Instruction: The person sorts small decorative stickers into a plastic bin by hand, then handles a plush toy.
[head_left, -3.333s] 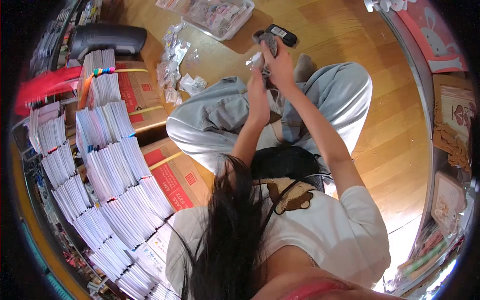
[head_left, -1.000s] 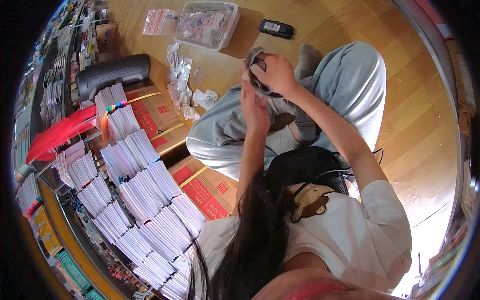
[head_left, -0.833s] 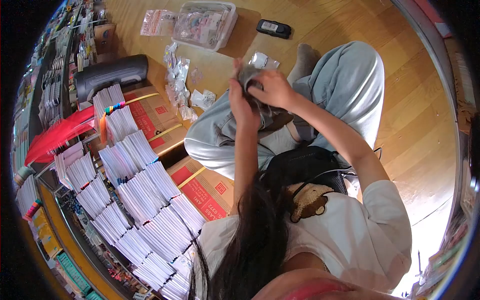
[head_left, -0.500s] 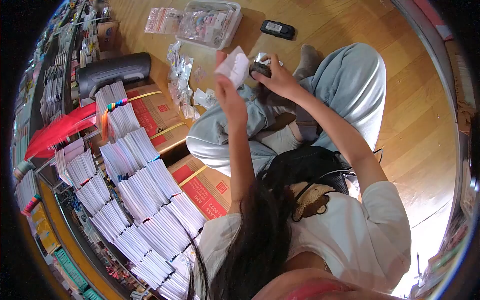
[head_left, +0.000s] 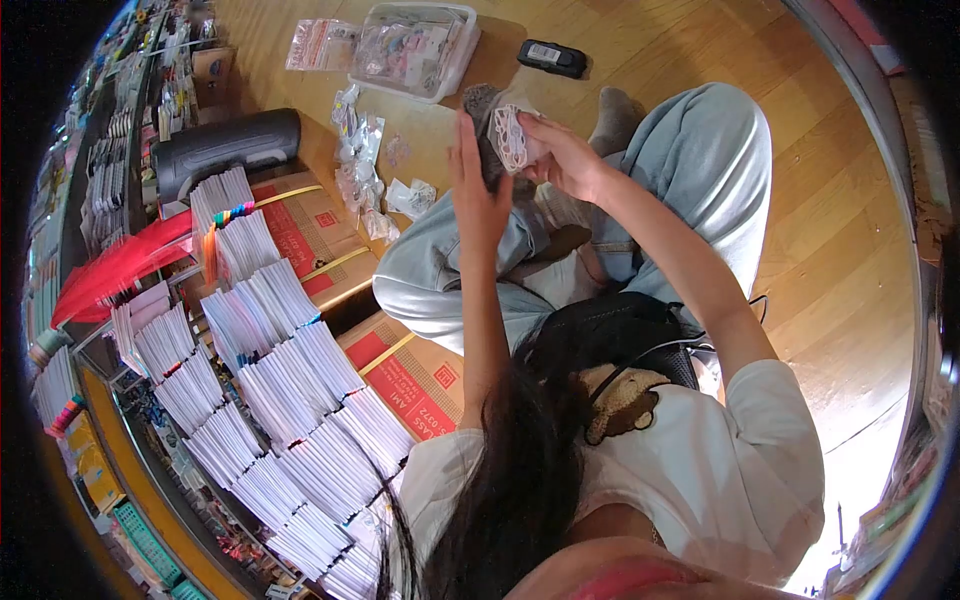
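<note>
The grey fuzzy piece (head_left: 481,101) is in the air between the two hands, on the body side of the clear plastic tub (head_left: 459,62) and a little to its right. Its texture looks soft and knitted, though I can't tell exactly what it is. Against its right side is a white piece (head_left: 511,139) with a looped, lace-like pattern, partly overlapping it.

The left hand (head_left: 479,190) has its fingers straight along the grey piece, thumb apart; how firmly that grip bears is hidden. The right hand (head_left: 572,165) has its grip pinching the white piece between thumb and fingers.

The step in hand looks to be handling these two pieces together, side against side. As I judge it, the next move calls for a steady left palm and a light right pinch, since the soft grey piece could slip or fold.

Outward from there, a black handheld device (head_left: 552,58) lies on the floor to the tub's right, and a red-marked zip bag (head_left: 318,45) to its left. Small clear packets (head_left: 358,170) lie bodyward of the tub, with a crumpled white packet (head_left: 410,198) beside them. Farther bodyward and left of the tub are strapped cardboard boxes (head_left: 318,235) and rows of white booklets (head_left: 300,385)
</note>
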